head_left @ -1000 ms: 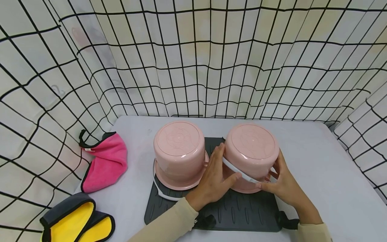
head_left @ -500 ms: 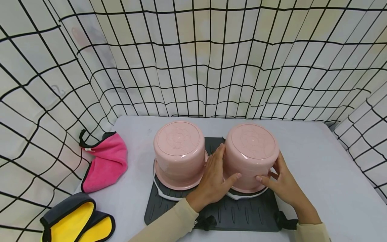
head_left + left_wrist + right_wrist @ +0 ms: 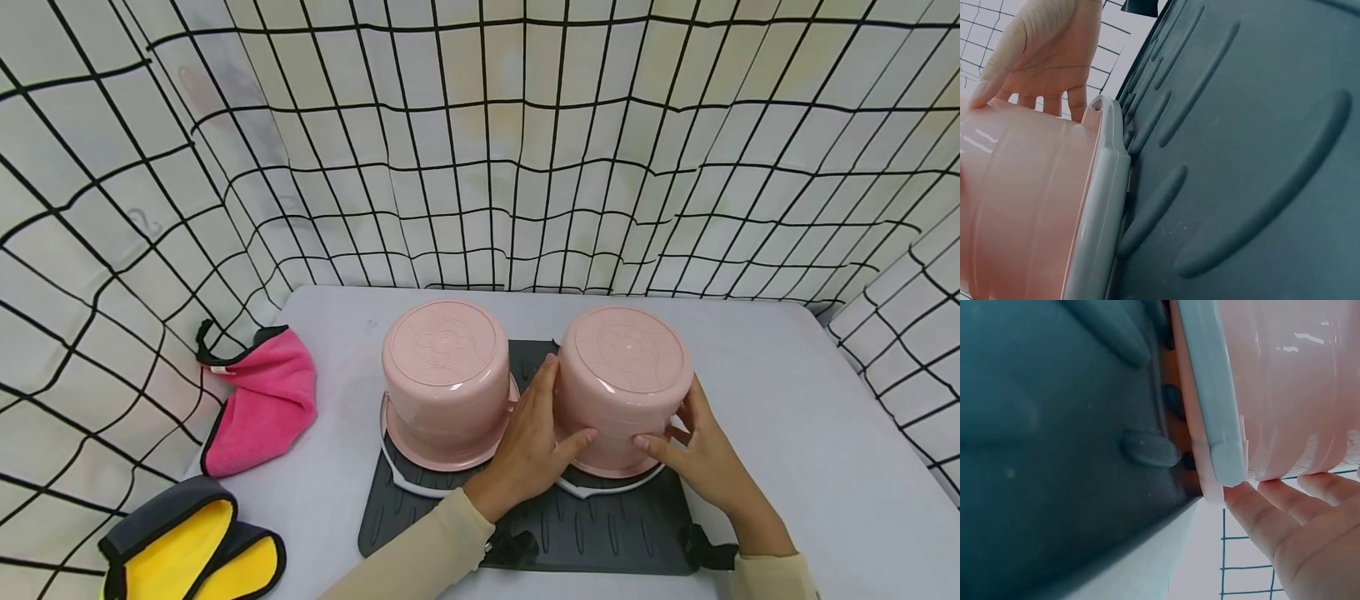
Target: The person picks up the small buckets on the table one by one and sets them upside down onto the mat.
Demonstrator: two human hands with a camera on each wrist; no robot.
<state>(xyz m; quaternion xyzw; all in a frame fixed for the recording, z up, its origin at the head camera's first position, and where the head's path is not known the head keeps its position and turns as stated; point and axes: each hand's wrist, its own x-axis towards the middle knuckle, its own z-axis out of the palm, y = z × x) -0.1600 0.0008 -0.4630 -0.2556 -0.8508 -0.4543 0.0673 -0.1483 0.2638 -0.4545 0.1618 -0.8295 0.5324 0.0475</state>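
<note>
A pink bucket (image 3: 622,400) stands upside down on a dark grey ribbed mat (image 3: 592,533), its embossed base facing up. My left hand (image 3: 521,454) holds its left side, thumb on the front. My right hand (image 3: 697,458) holds the right side, fingers partly hidden behind the bucket. In the left wrist view, the right hand (image 3: 1057,47) has its thumb on the bucket wall. The bucket's white handle (image 3: 592,492) lies low around its rim, close to the mat. Left of it, a matching pink bucket (image 3: 442,417) also stands upside down.
A pink cloth item (image 3: 266,400) with black trim lies at the left, beside a black-and-yellow one (image 3: 191,542). Black netting (image 3: 517,167) over pale cloth walls surrounds the white table (image 3: 795,400). A black strap piece (image 3: 708,550) sits at the mat's right corner.
The right bucket's white handle was raised across its front; it has dropped to the rim near the mat. Both hands stay almost where they were on the bucket.
</note>
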